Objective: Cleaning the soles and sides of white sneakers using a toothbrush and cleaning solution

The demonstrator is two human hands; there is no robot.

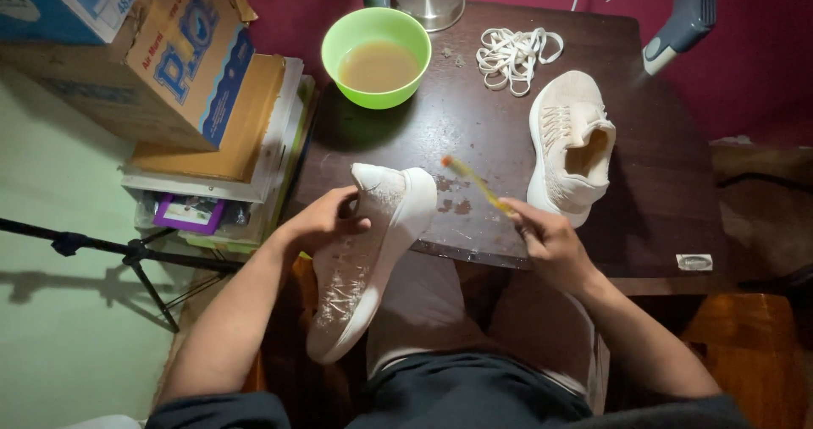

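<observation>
Head view, looking down over the person's lap at a small dark wooden table (508, 124). The left hand (326, 219) is wrapped around the upper side of a cream-coloured fabric sneaker (368, 251), holding it sole-outward, tilted, with its toe up near the table's front edge and its heel down over the thigh. The pale rubber sole shows grey smears and soapy streaks. The right hand (546, 238) is closed around the handle of a thin yellow toothbrush (476, 183), which slants up and to the left, its bristled end hovering just beside the held shoe's toe; whether it touches I cannot tell, as the brush is blurred.

On the table, to the right, lies the matching cream sneaker (569, 145), upright on its sole with its opening facing up and no laces in it. Behind it a loose heap of white shoelaces (512, 55) sits near the far edge. To the left of the laces stands a lime-green plastic bowl (334, 48) holding murky brownish water. A few wet patches mark the tabletop between the two shoes.

Left of the table is a stack of flat items topped by a cardboard box (161, 56) with blue printing.
</observation>
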